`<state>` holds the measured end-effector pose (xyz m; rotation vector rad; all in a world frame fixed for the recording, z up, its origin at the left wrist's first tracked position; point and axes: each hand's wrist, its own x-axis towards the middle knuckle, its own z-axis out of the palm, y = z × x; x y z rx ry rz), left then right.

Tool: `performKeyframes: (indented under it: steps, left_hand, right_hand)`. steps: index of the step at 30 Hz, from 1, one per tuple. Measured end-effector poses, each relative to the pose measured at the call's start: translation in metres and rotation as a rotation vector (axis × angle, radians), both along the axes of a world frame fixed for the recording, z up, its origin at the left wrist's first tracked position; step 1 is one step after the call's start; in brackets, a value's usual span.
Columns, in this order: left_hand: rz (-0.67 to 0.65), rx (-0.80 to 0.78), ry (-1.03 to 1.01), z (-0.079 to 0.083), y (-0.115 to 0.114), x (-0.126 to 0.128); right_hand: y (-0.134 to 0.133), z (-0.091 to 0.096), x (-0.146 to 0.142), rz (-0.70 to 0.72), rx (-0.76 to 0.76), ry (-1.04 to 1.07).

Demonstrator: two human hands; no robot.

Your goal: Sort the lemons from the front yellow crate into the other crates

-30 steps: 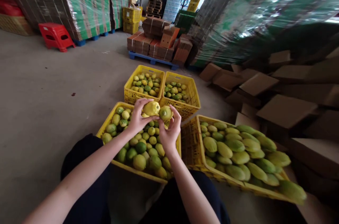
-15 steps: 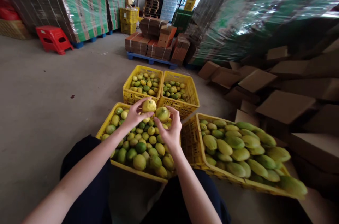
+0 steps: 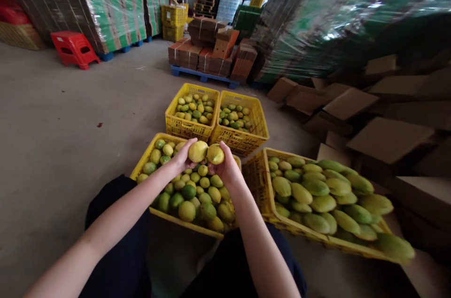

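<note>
My left hand [image 3: 183, 157] is closed round a yellow lemon [image 3: 198, 151]. Beside it, another lemon [image 3: 215, 153], yellow with a greenish tint, rests in the grip of my right hand [image 3: 226, 166]. The two fruits are side by side, close together, above the near yellow crate [image 3: 176, 223]. Green and yellow lemons [image 3: 186, 211] fill that crate below my hands. My fingers are partly hidden behind the fruit.
To the right, a yellow crate [image 3: 262, 194] is heaped with long green fruit [image 3: 322, 204]. Two yellow crates [image 3: 190, 125] with lemons stand ahead. Cardboard boxes [image 3: 389, 138] lie at the right. Flattened cartons on a blue pallet [image 3: 204, 76] and a red stool [image 3: 75, 49] are farther back.
Both hands have turned the lemons to show other sides, and the fingers have shifted lower behind them. The camera view has shifted slightly.
</note>
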<state>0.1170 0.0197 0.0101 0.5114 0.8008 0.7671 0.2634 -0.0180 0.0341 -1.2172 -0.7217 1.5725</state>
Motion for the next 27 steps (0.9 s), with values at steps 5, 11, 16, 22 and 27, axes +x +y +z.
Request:
performKeyframes:
  steps: [5, 11, 16, 22, 27]
  left_hand:
    - [0.062, 0.019, -0.109, 0.006, 0.0, 0.002]
    - [0.053, -0.04, -0.177, 0.008, 0.0, 0.001]
    - [0.194, -0.026, -0.242, 0.012, -0.005, 0.004]
    - [0.274, -0.076, -0.475, 0.014, -0.011, 0.005]
    - [0.325, -0.104, -0.5, 0.01, -0.015, 0.009]
  right_hand:
    - [0.005, -0.001, 0.003, 0.0, 0.066, 0.025]
    - [0.004, -0.002, 0.005, -0.01, 0.143, -0.018]
    - [0.003, -0.002, 0.001, 0.035, 0.124, 0.028]
    - [0.003, -0.002, 0.006, -0.074, 0.227, -0.342]
    - [-0.005, -0.006, 0.002, -0.212, 0.381, -0.863]
